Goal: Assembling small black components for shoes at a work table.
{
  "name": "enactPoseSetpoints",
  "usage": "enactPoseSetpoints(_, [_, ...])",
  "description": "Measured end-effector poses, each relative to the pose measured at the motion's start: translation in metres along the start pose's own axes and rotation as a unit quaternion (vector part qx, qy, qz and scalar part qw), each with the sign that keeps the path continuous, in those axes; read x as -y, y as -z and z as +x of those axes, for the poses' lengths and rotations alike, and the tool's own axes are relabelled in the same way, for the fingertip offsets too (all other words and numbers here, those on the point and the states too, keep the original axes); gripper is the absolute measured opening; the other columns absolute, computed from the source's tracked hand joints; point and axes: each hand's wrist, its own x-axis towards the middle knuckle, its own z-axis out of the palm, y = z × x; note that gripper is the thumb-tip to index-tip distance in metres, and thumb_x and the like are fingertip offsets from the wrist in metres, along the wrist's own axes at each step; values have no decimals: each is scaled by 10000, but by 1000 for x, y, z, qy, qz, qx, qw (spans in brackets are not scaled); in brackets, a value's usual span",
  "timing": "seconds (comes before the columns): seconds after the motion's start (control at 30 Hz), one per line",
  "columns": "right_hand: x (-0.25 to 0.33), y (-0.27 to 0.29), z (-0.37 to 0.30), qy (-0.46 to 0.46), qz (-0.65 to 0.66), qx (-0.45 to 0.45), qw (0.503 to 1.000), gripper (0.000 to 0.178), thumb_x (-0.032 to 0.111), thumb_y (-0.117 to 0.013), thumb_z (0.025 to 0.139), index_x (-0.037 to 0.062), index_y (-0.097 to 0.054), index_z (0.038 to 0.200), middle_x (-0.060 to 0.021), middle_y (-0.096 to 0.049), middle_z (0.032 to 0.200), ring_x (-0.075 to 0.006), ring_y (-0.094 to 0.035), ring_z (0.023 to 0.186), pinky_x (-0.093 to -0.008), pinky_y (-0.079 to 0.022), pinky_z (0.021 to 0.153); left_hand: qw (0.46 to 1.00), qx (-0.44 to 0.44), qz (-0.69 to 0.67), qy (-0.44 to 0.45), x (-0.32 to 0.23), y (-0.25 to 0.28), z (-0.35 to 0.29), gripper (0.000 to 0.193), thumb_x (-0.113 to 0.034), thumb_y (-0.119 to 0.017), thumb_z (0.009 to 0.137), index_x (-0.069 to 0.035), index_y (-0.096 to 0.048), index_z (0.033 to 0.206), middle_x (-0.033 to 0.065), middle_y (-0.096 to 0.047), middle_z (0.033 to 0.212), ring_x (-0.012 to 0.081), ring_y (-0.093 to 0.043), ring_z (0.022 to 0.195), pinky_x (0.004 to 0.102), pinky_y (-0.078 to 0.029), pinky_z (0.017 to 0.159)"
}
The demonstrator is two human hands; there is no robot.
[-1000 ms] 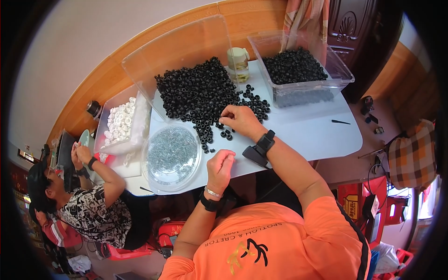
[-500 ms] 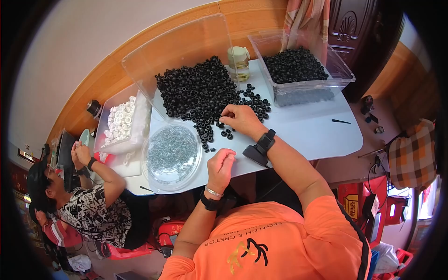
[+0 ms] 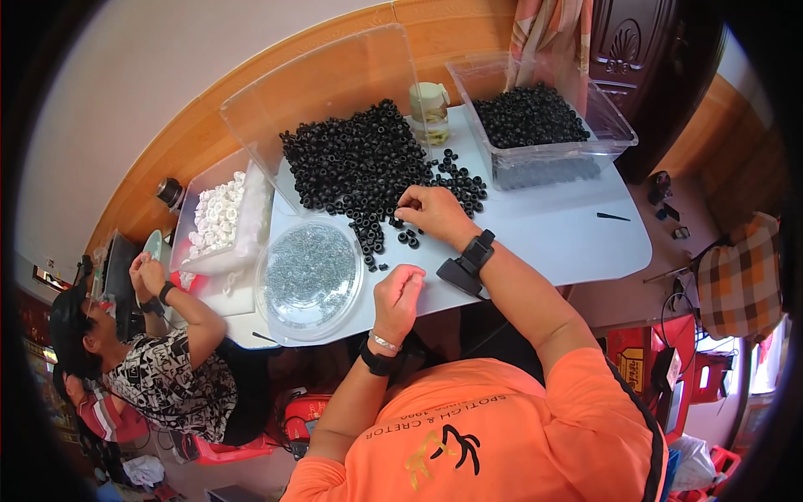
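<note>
At the near edge of a loose pile of small black ring-shaped parts point(image 3: 355, 159), my right hand point(image 3: 437, 216) reaches down with thumb and fingers pinched together. A black part touches those fingertips, partly hidden by them. Nearer to me, my left hand point(image 3: 398, 297) is closed above the table edge, its thumb pressed on the curled fingers; whatever it holds is hidden. Left of it stands a round clear dish point(image 3: 358, 294) filled with tiny grey-blue pieces too small to make out. A few stray black parts point(image 3: 408, 240) lie between the hands.
A tipped clear bin point(image 3: 326, 63) backs the pile. Another clear bin point(image 3: 569, 151) of black parts stands right, beside a lidded jar point(image 3: 431, 113). White parts fill a bin point(image 3: 255, 205) at left, near a seated person point(image 3: 180, 360). A thin black strip point(image 3: 613, 217) lies on the white table point(image 3: 552, 238).
Both hands stay in nearly the same place and pose. The whole view has shifted very slightly.
</note>
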Motion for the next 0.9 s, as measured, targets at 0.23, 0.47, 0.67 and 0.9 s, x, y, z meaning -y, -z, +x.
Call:
enactPoseSetpoints(0.23, [1, -1, -1, 24, 23, -7, 999, 294, 127, -727, 741, 46, -660, 1015, -116, -668, 935, -249, -652, 864, -341, -515, 764, 1000, -6, 2, 10, -1, 1, -1, 155, -79, -533, 909, 30, -643, 918, 53, -625, 732, 95, -536, 639, 233, -435, 603])
enactPoseSetpoints(0.47, [1, -4, -2, 72, 25, -22, 997, 292, 90, -696, 761, 58, -647, 1047, -105, -669, 961, -233, -647, 859, -328, -514, 759, 1000, -2, 6, 2, -3, 0, 0, 153, -79, -534, 907, 30, -641, 917, 50, -625, 725, 95, -534, 639, 236, -434, 602])
enactPoseSetpoints(0.67, [7, -1, -4, 4, 64, -42, 997, 204, 221, -666, 881, 27, -674, 944, -42, -650, 704, -115, -577, 617, -274, -467, 601, 1000, -2, -3, 3, -1, -1, 0, 151, -75, -534, 904, 33, -639, 913, 51, -622, 721, 93, -527, 630, 234, -431, 597])
enactPoseSetpoints(0.9, [14, 1, -5, -19, 29, -16, 999, 194, 206, -707, 853, 31, -671, 926, -20, -600, 660, -108, -541, 597, -279, -463, 581, 1000, -8, -3, -13, 2, 1, -1, 150, -80, -537, 906, 28, -640, 914, 49, -621, 716, 90, -526, 626, 232, -428, 589])
